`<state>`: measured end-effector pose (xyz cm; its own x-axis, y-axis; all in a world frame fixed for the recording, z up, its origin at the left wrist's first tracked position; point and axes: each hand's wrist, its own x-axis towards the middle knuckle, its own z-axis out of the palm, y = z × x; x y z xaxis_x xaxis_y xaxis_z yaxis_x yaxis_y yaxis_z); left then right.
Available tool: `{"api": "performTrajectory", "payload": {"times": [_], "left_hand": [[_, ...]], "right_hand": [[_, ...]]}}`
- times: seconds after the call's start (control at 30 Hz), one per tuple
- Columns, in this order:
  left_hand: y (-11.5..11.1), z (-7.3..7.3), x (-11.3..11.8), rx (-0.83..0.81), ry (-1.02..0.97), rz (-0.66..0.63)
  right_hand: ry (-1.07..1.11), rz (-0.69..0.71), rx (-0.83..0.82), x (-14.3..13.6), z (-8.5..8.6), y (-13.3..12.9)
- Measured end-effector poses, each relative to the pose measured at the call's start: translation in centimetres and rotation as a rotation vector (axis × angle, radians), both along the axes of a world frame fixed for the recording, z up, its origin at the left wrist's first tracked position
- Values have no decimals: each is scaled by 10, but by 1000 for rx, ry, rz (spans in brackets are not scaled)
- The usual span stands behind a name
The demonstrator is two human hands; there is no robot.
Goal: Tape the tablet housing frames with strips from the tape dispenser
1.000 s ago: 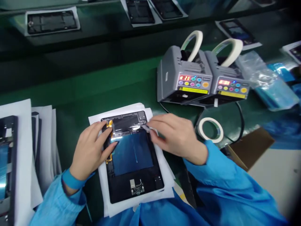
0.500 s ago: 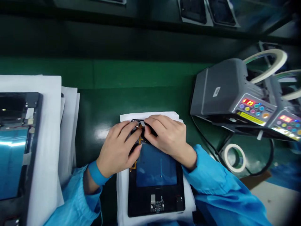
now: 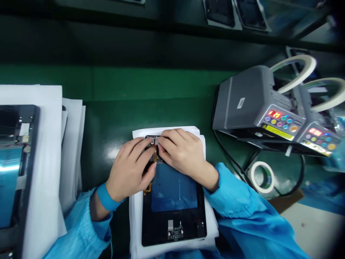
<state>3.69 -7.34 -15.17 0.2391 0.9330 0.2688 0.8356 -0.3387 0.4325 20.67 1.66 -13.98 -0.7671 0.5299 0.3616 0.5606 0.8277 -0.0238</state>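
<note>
An opened tablet [image 3: 174,190] lies on white sheets [image 3: 134,230] in front of me, its blue panel and small circuit board facing up. My left hand [image 3: 132,169] rests over its upper left part, fingers apart and bent, fingertips on the components near an orange flex cable [image 3: 155,155]. My right hand [image 3: 184,153] is at the tablet's top edge, thumb and index finger pinched together at a small whitish piece [image 3: 157,140]. The fingertips of both hands nearly meet there.
At the right stand grey tape dispensers [image 3: 242,100] with lit displays, cables and a tape roll [image 3: 261,177]. Another opened tablet [image 3: 32,144] lies on white sheets at the left. More panels [image 3: 219,12] sit on the shelf above.
The whole view has shifted slightly, so things appear a little further left. My right fingertips have come down onto the whitish piece, closer to the tablet's top edge.
</note>
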Motion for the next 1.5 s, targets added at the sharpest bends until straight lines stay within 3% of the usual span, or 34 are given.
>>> {"api": "performTrajectory", "payload": {"times": [0.3, 0.4, 0.47, 0.53, 0.6, 0.67, 0.77, 0.87, 1.1, 1.33, 1.5], "left_hand": [[6, 3, -2, -11, 22, -26], [13, 5, -3, 25, 62, -55], [18, 5, -3, 58, 79, -71], [21, 5, -4, 71, 80, -89], [21, 6, -3, 69, 70, -100], [21, 7, -2, 66, 62, -88], [20, 8, 0, 69, 49, -52], [21, 9, 1, 56, 42, -47], [21, 7, -1, 46, 57, -43], [22, 7, 0, 36, 52, -53], [21, 6, -4, 38, 51, -58]], "right_hand": [[-176, 36, -113, -5, 15, -8], [-128, 152, -152, 15, 22, -12], [-9, 181, -120, 44, 25, -16], [153, 53, 1, 84, 24, -18], [273, -213, 180, 127, 19, -15], [271, -445, 276, 164, 11, -3], [200, -585, 287, 194, -1, 20], [167, -608, 313, 199, -8, 33], [271, -520, 330, 198, -15, 31], [154, -671, 310, 195, -14, 42], [165, -664, 386, 193, -10, 41]]}}
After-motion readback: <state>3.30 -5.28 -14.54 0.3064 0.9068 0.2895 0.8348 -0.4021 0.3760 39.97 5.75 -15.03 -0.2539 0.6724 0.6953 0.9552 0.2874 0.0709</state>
